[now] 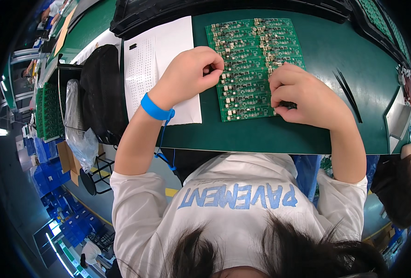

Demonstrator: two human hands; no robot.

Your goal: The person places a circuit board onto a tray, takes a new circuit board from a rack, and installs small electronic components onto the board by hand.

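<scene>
Green circuit board panel (254, 69) flat on green bench mat (354, 55), long axis running away from body. Left hand (189, 74) curled at panel's left edge, fingers pinched on a small dark part (too small to identify). Right hand (303, 97) closed over panel's near right corner, fingertips pressing a dark component there. Black tweezers (348, 92) lying apart, right of right hand. White perforated sheet (161, 65) under left wrist.

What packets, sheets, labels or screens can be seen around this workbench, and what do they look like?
White paper sheet: on the green mat, under the left hand; rectangular, with a grid of tiny marks.
Clear plastic bag: hanging left of the bench; crumpled, see-through.
Brown cardboard piece: below the bag; flat, tan.
No screens in view.
</scene>
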